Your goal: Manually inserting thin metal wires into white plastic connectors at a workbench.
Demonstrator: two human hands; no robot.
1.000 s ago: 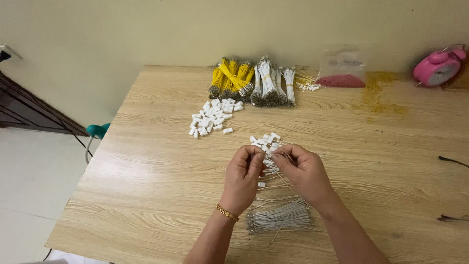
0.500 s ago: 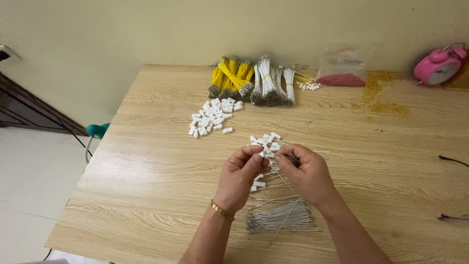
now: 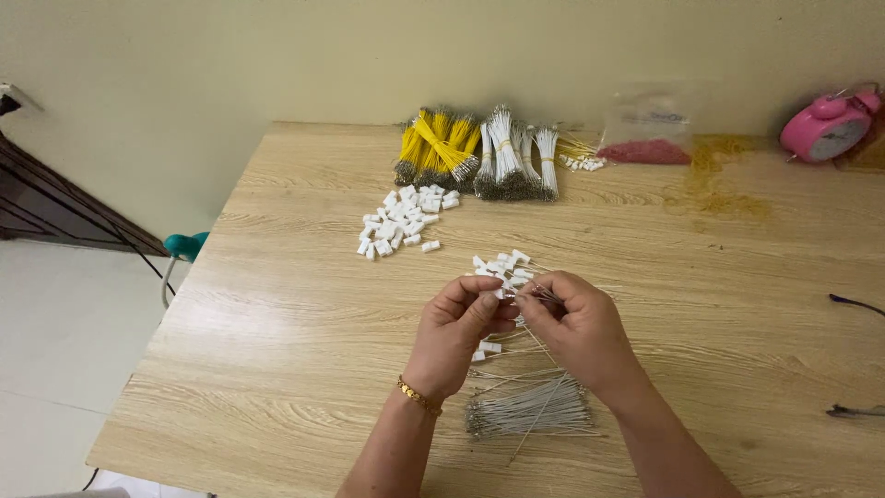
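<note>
Both hands meet above the wooden table (image 3: 277,369): left hand (image 3: 454,334) pinches a small white connector (image 3: 499,293), right hand (image 3: 579,330) pinches a thin white wire (image 3: 544,343) at it. I'd keep fingertips close to the tip so it feeds straight.

Bare forearms, no sleeves; gold bead bracelet (image 3: 419,396) on left wrist.

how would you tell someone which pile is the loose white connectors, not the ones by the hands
Start at the wooden table and find the yellow wire bundles at its far edge. Just in front of them, towards the person, lies the pile of loose white connectors. Unlike the smaller cluster by the hands, it has no wires attached and sits further left.
</note>
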